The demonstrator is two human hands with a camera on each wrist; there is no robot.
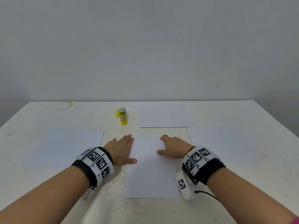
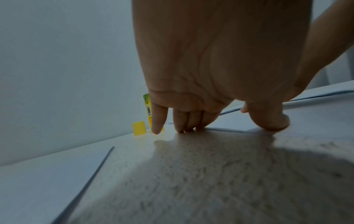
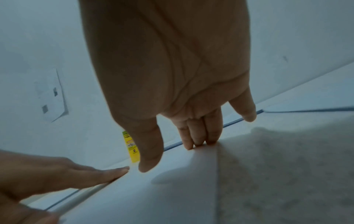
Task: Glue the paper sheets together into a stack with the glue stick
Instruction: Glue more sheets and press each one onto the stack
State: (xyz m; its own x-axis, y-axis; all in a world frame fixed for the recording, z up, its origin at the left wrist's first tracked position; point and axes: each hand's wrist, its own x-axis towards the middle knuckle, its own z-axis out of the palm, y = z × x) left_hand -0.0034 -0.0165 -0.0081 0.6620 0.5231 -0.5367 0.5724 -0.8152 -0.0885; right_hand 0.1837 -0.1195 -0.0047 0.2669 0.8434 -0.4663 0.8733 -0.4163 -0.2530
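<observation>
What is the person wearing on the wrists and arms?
Each wrist carries a black band with white blocks printed with black square markers: left band, right band. A white marked strap and a thin black cord hang from the right band. The forearms are bare, with a pink sleeve edge on the right arm.

four white paper sheets lie flat and apart, with the uncapped yellow glue stick upright beside its cap.
</observation>
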